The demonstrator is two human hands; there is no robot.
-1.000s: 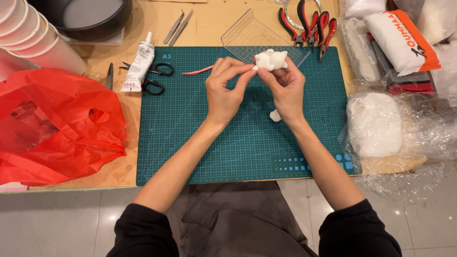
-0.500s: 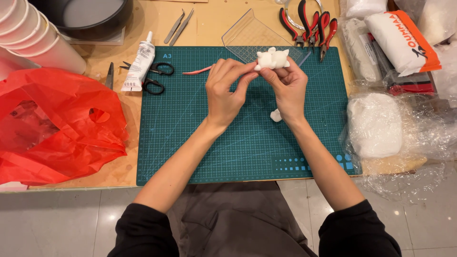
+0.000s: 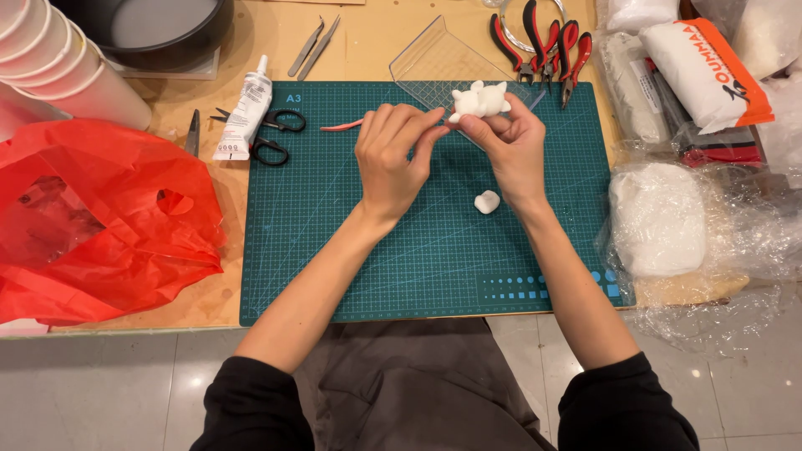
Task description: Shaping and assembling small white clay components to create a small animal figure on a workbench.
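Pinching a pink tool (image 3: 347, 125), your left hand (image 3: 391, 159) is touching its tip to the white clay figure (image 3: 479, 100) your right hand (image 3: 510, 146) is gripping, upper centre; open green mat (image 3: 401, 267) is lying below, clutter crowding both edges.

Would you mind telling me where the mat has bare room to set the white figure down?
The green cutting mat is bare in its near-left part, below the scissors. Crowded: the far edge with the clear tray and pliers.
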